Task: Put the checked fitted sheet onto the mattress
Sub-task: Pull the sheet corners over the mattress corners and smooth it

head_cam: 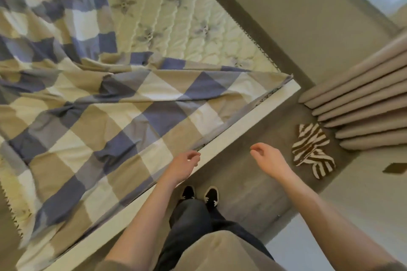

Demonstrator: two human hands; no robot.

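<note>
Head view: the left hand [182,164] and right hand [267,158] hover with fingers loosely curled, pinching nothing, the left just over the white bed frame [231,134]. Beyond them, the checked fitted sheet [123,112] lies rumpled across the mattress [187,28], whose far part is bare. Apparently the sheet is only laid out, and spreading it and tucking its corners under remain.
</note>
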